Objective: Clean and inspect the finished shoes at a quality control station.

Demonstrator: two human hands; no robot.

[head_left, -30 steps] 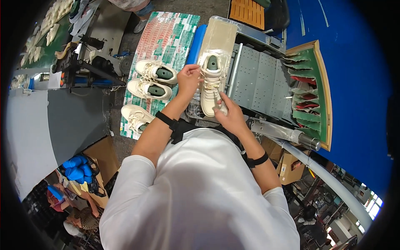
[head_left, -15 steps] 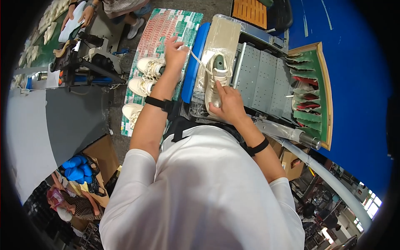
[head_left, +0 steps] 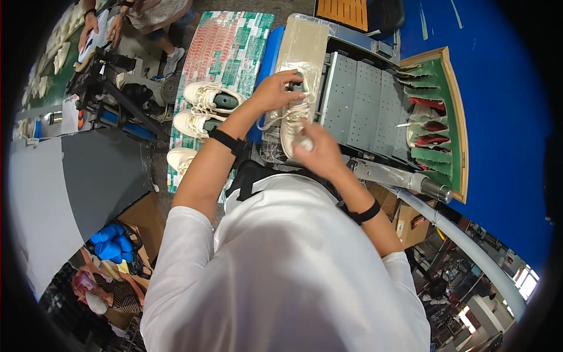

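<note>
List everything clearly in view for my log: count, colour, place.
Beige board: one, beige, upper centre
Patterned board: one, green, white and red, left of it
Strip: one, blue, between those boards
Shoe at hand: one, cream, on beige board
Other shoes: three, cream, on patterned board
Perforated panels: several, grey, right of beige board
Framed rack: one, green, right
Slatted panel: one, orange, top
Bundle: one, blue, lower left
Other people: at least two, mixed clothing, left
Left hand: one, bare, at shoe's opening
Right hand: one, blurred, near toe
Bands: two, black, forearms
Shirt: one, white, below
</note>
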